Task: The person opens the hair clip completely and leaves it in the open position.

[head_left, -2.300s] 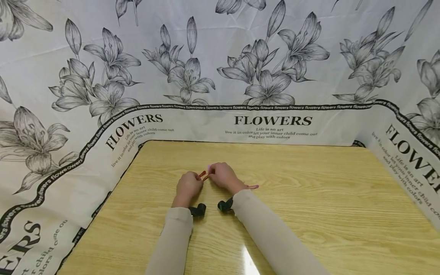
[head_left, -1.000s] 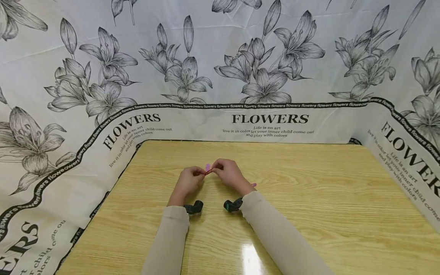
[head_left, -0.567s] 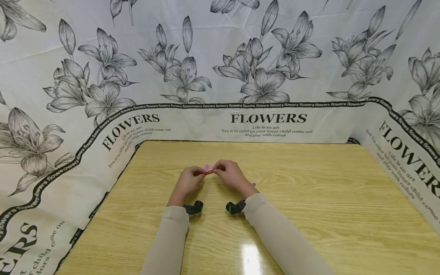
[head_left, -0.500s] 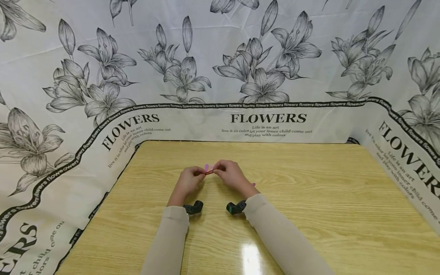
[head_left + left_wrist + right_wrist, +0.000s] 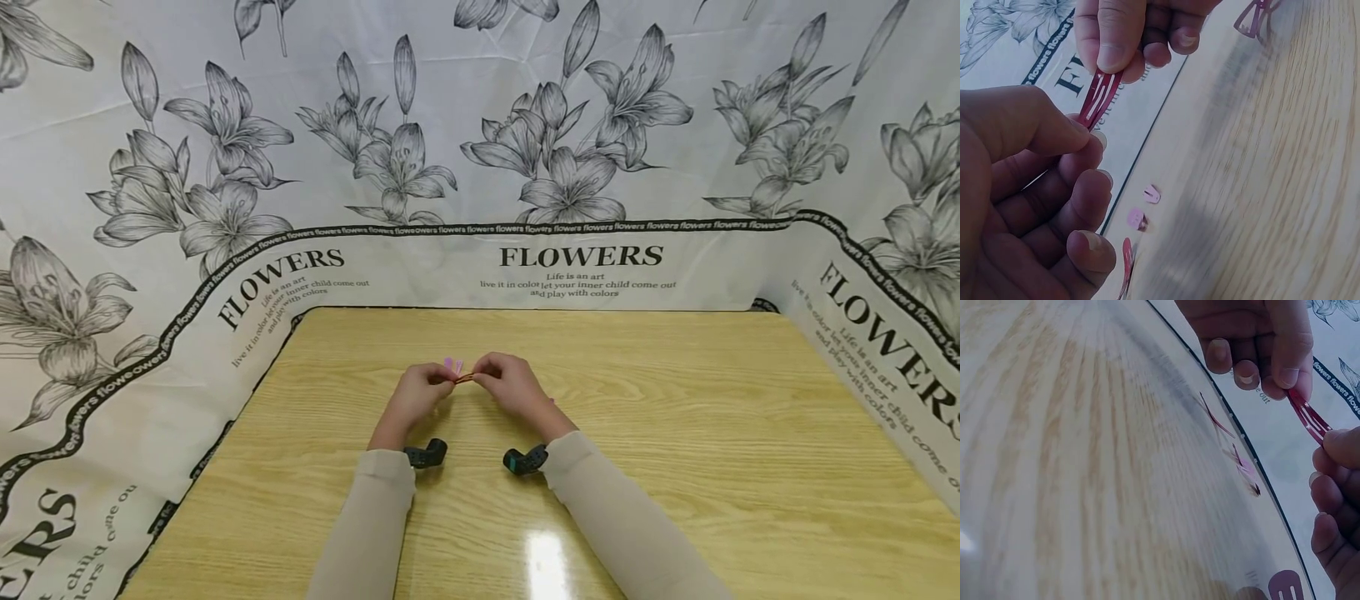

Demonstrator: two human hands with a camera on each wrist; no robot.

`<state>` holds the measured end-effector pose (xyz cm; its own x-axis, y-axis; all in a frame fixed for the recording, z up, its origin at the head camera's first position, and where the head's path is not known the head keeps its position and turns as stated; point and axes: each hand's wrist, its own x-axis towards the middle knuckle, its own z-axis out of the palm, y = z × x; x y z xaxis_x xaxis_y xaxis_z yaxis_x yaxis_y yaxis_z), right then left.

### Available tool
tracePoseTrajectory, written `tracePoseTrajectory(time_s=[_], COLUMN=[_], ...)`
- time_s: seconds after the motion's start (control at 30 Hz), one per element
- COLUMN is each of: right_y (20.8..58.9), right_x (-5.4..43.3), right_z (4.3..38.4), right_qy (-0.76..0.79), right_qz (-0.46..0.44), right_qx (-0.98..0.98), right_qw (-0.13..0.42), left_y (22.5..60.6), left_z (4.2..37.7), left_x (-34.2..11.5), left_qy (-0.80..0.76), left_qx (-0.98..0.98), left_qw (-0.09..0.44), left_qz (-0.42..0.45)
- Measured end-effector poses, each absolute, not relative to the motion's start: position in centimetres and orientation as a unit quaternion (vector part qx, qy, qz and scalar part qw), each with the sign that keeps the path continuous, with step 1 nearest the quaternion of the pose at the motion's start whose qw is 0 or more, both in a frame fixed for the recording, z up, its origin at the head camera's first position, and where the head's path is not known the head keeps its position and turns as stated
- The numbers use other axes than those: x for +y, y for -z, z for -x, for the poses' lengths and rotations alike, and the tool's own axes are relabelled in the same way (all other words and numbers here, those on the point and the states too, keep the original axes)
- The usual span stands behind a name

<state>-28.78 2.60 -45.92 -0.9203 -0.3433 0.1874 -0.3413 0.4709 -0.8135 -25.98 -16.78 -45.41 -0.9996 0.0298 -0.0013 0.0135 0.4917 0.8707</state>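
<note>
A slim red snap hair clip (image 5: 1100, 97) is stretched between my two hands, clear of the wooden table. My left hand (image 5: 416, 396) pinches one end between thumb and forefinger. The other end is pinched by my right hand (image 5: 513, 387), its thumb lying along the clip in the left wrist view. Slots along the clip's body show in the right wrist view. Beyond my fingers, two small pink clips (image 5: 1152, 194) lie on the table. Another red clip (image 5: 1127, 265) lies near them, hidden behind my left hand in the head view.
A pink open-framed clip (image 5: 1250, 19) lies on the table by my right wrist, mostly covered in the head view. A slotted mauve piece (image 5: 1286, 585) shows at the bottom of the right wrist view. Flower-printed cloth (image 5: 570, 267) hangs behind the wooden table (image 5: 675, 433).
Since the oldest frame, my hands have turned and my right hand has drawn back to the right. Over the last half second both hands barely shift and keep pinching the red hair clip.
</note>
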Motion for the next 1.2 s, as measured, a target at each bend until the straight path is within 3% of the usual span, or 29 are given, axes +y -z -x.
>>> tracePoseTrajectory(time_s=[1.2], right_y=[45.9], right_x=[5.5], right_z=[28.1], right_qy=[0.466], right_qz=[0.210], right_qx=[0.859], right_qw=[-0.007], left_y=[45.1], left_z=[25.9], left_x=[-15.1], left_qy=[-0.491], left_qx=[0.869], left_qw=[0.035], left_qz=[-0.050])
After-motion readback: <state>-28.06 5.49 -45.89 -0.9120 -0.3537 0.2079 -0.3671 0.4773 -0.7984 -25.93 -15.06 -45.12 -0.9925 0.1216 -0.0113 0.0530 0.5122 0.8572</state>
